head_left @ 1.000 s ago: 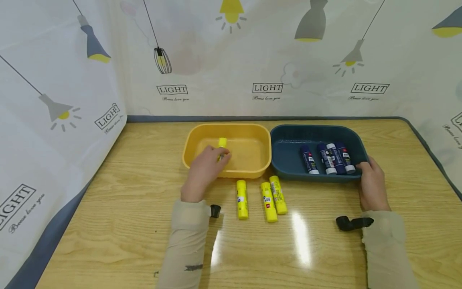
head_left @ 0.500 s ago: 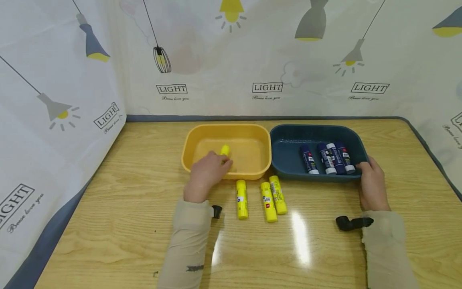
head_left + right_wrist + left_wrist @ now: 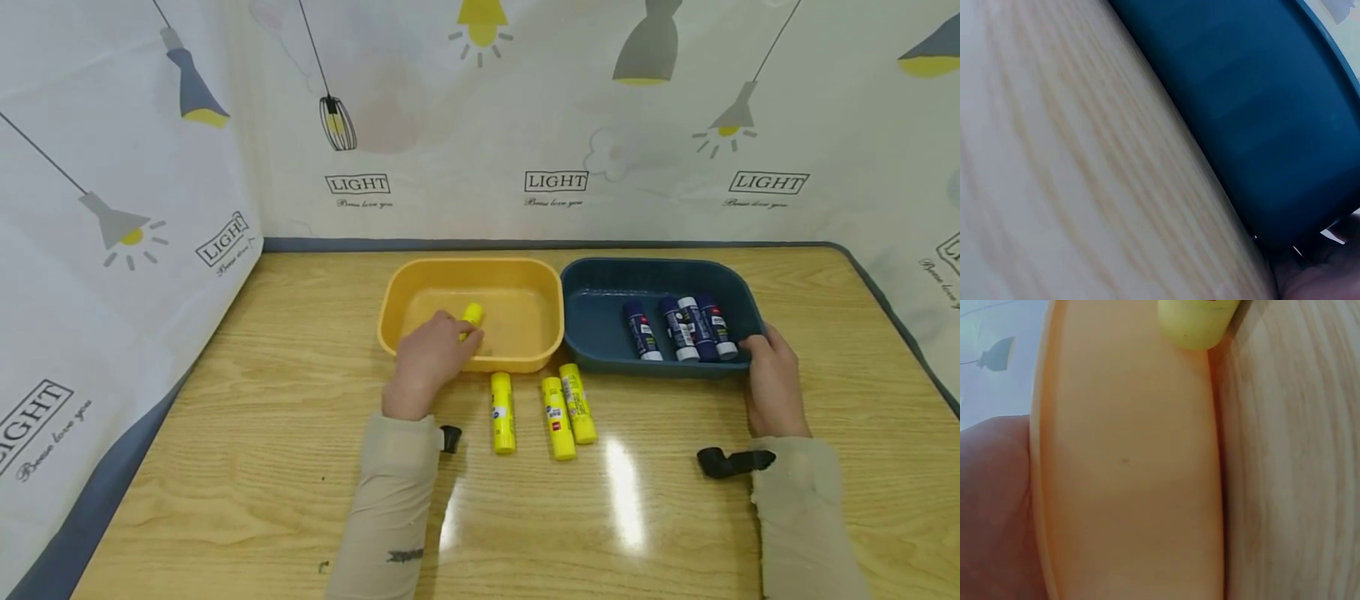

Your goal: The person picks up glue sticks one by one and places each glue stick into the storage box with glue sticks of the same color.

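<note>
My left hand (image 3: 431,362) reaches over the front rim of the yellow bin (image 3: 517,360), its fingers around a yellow glue stick (image 3: 472,314) low inside. Only the stick's upper end shows; the hand hides the rest. In the left wrist view, part of the hand (image 3: 994,506) lies beyond the bin's outer wall (image 3: 1129,487). My right hand (image 3: 776,383) grips the front right corner of the dark blue bin (image 3: 637,367), thumb at the rim. Several navy glue sticks (image 3: 678,329) with white ends lie in that bin.
Three yellow glue sticks lie on the wooden table (image 3: 247,467) before the bins: one (image 3: 503,414) on the left, a second (image 3: 557,419) and a third (image 3: 577,404) side by side. The bins touch. A printed curtain (image 3: 465,133) stands behind.
The left hand has moved slightly right and lowered the yellow glue stick inside the yellow bin. The stick now leans more to the right. My right hand stays at the blue bin.
</note>
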Demonstrator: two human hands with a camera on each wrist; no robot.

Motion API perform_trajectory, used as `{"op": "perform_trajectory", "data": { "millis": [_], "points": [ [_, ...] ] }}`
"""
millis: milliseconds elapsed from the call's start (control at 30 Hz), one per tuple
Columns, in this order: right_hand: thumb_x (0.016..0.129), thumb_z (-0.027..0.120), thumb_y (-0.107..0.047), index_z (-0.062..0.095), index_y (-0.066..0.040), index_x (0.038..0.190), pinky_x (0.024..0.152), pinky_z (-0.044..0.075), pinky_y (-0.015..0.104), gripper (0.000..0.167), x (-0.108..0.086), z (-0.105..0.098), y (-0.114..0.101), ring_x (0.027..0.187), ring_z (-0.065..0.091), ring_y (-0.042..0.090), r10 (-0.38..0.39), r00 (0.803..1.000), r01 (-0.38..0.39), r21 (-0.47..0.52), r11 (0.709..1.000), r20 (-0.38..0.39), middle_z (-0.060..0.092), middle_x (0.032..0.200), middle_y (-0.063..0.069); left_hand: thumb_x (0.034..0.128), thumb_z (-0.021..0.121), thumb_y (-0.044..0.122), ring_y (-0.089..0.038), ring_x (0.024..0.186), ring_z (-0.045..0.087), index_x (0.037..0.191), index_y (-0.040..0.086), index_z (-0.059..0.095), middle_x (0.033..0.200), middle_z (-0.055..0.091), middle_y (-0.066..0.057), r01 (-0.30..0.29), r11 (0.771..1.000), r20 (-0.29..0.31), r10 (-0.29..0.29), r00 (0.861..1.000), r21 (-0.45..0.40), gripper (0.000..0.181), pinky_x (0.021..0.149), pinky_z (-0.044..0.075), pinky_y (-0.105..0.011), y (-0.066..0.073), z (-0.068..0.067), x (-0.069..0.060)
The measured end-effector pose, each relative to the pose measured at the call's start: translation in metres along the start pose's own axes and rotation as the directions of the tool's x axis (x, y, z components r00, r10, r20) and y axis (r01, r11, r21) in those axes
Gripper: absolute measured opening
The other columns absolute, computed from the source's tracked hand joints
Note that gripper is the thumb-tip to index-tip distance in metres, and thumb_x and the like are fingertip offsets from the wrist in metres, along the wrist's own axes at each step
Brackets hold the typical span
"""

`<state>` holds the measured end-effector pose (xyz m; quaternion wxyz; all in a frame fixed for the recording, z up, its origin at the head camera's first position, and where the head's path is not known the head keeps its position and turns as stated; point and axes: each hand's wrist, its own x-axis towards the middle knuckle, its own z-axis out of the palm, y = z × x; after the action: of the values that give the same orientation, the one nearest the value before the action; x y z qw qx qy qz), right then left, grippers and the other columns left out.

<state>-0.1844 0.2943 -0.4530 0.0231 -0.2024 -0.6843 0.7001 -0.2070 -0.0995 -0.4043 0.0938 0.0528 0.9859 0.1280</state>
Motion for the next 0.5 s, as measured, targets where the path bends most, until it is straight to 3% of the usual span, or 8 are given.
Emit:
{"op": "perform_trajectory", "data": {
  "millis": [200, 333, 500],
  "points": [
    [0.095, 0.03, -0.02, 0.021, -0.021, 0.143, 0.109, 0.01, 0.028, 0.048, 0.0, 0.001, 0.0, 0.13, 0.015, 0.007, 0.012, 1.0, -0.012, 0.003, 1.0, 0.002, 0.016, 0.146, -0.006, 0.0904, 0.045, 0.044, -0.028, 0.116, 0.038, 0.113, 0.024, 0.063, 0.129, 0.043, -0.007, -0.036, 0.994, -0.077, 0.029, 0.997, -0.1, 0.035, 0.085, 0.043, -0.045, -0.002, -0.005, -0.005],
    [0.095, 0.031, -0.02, 0.021, -0.023, 0.143, 0.109, 0.01, 0.028, 0.048, 0.0, 0.001, 0.0, 0.13, 0.016, 0.007, 0.02, 1.0, -0.02, 0.0, 1.0, -0.005, 0.016, 0.146, -0.006, 0.0911, 0.046, 0.041, -0.03, 0.12, 0.034, 0.112, 0.019, 0.062, 0.13, 0.042, -0.009, -0.105, 0.978, -0.155, 0.077, 0.985, -0.179, 0.034, 0.088, 0.043, -0.041, -0.004, -0.013, -0.01],
    [0.095, 0.031, -0.021, 0.021, -0.023, 0.143, 0.109, 0.01, 0.028, 0.048, -0.001, 0.0, 0.001, 0.131, 0.015, 0.007, 0.014, 1.0, -0.014, 0.002, 1.0, 0.004, 0.016, 0.146, -0.007, 0.0915, 0.046, 0.039, -0.028, 0.119, 0.035, 0.112, 0.019, 0.061, 0.127, 0.045, -0.007, -0.148, 0.962, -0.194, 0.103, 0.976, -0.231, 0.033, 0.091, 0.04, -0.04, -0.004, -0.022, -0.017]
  ]
}}
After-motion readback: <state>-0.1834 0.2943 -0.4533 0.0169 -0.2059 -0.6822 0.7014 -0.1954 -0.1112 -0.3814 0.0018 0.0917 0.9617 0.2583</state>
